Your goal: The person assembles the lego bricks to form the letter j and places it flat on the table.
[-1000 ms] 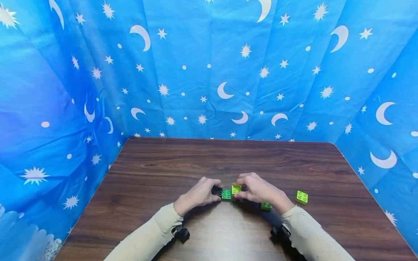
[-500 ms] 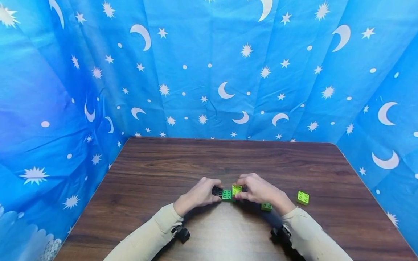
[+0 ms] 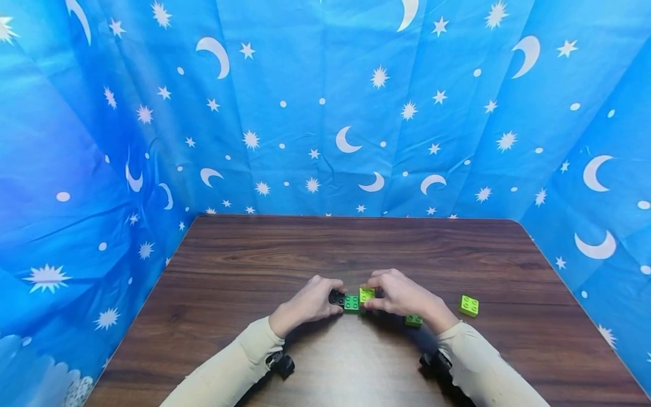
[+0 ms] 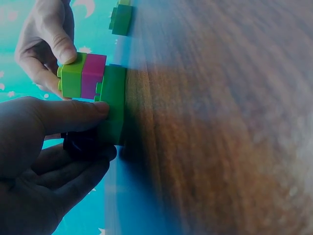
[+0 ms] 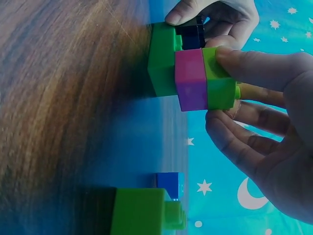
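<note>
A long green building brick [image 3: 352, 303] lies on the table between both hands. On its left end sits a black brick [image 3: 337, 298], pinched between the thumb and fingers of my left hand [image 3: 311, 299]; that thumb reaches down onto the green brick's side. On its right end stands a pink brick [image 5: 191, 78], capped by a lime brick [image 5: 218, 81]. My right hand [image 3: 404, 294] pinches the lime brick with the thumb on one side and fingers on the other. Studs in the middle of the green brick show bare between the two stacks.
Another green brick [image 3: 413, 320] lies partly hidden beneath my right forearm. Farther right is a loose lime brick [image 3: 469, 305]. The right wrist view also shows a small blue brick [image 5: 170, 185]. A blue curtain [image 3: 325, 113] with moons and stars surrounds the wooden table [image 3: 254, 243].
</note>
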